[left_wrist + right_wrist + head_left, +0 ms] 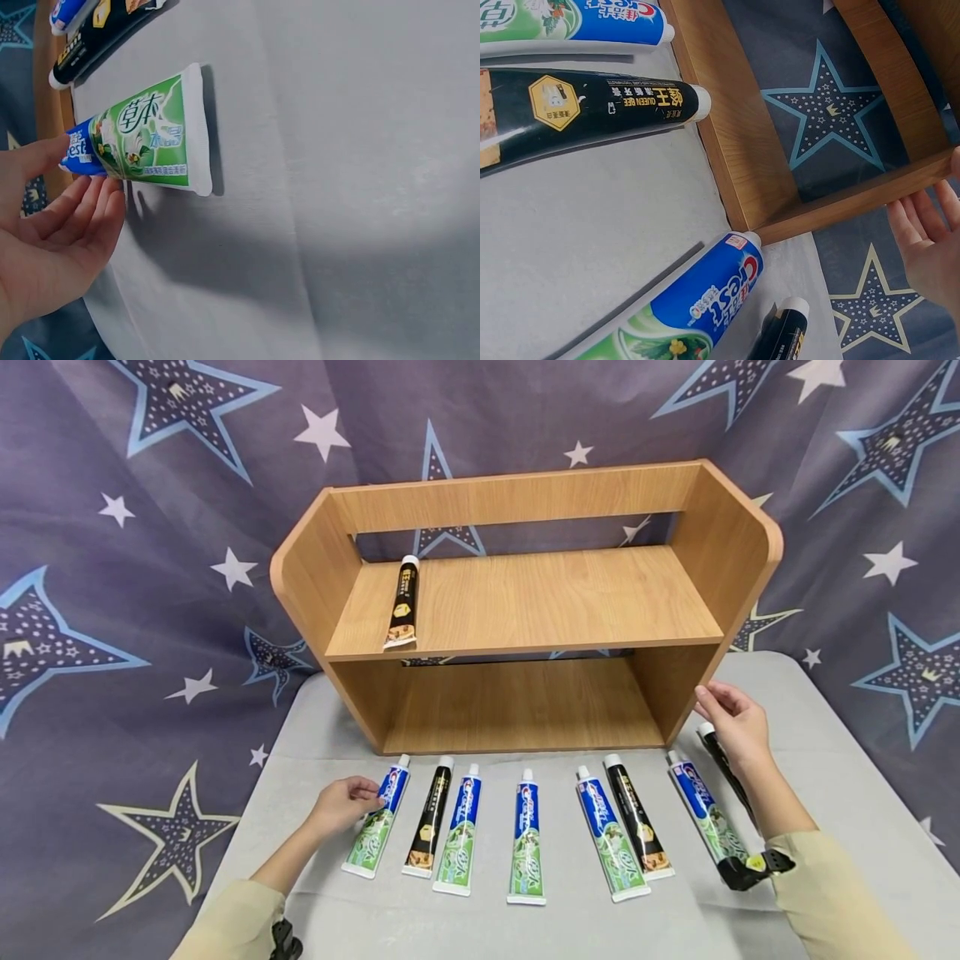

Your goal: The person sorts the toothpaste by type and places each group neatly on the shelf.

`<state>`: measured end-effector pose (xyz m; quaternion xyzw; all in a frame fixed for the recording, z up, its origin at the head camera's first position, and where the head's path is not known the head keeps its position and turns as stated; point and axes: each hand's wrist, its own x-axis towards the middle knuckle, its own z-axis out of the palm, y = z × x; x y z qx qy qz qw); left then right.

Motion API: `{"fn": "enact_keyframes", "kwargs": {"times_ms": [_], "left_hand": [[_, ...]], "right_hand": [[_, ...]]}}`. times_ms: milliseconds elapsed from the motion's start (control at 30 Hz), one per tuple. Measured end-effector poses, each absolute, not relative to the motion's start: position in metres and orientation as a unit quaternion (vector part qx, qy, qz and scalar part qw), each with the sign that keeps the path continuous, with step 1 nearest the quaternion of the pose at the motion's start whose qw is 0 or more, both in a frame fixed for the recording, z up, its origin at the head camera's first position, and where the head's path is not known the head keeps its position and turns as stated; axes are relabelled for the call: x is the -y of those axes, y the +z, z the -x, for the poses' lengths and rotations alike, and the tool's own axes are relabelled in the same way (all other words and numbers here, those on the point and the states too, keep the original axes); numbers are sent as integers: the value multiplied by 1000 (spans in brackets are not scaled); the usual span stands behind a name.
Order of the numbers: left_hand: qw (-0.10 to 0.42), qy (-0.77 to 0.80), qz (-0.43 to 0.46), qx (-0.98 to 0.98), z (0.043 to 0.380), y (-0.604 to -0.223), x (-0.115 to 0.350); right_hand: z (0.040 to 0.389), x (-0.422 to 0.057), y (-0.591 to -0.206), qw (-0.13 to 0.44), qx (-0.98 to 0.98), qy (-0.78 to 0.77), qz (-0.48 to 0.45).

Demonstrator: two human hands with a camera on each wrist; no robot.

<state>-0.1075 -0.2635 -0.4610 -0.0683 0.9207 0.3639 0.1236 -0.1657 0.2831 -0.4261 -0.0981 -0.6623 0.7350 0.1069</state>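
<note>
My left hand (343, 807) pinches the leftmost blue-and-green toothpaste tube (377, 818), which lies on the table before the shelf. In the left wrist view the thumb is over its blue part, with the other fingers along the lower side. At the right, my right hand (737, 727) holds the front edge of the wooden shelf's (525, 697) right side panel between thumb and fingers. Close under that hand lie a black toothpaste tube (726, 768), partly hidden by the wrist, and a blue-and-green toothpaste tube (705, 806).
One black tube (403, 603) lies on the upper board, at its left. Between the hands, more tubes lie in a row with caps toward the shelf: a black one (429, 818), blue-and-green ones (527, 839) and another black one (637, 818). A starry curtain (187, 527) hangs behind the table.
</note>
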Motion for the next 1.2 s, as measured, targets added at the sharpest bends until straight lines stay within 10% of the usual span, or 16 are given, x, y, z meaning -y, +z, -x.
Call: {"fn": "enact_keyframes", "kwargs": {"times_ms": [1200], "left_hand": [[141, 298, 92, -940, 113, -464, 245]], "right_hand": [[167, -281, -427, 123, 646, 747, 96]]}}
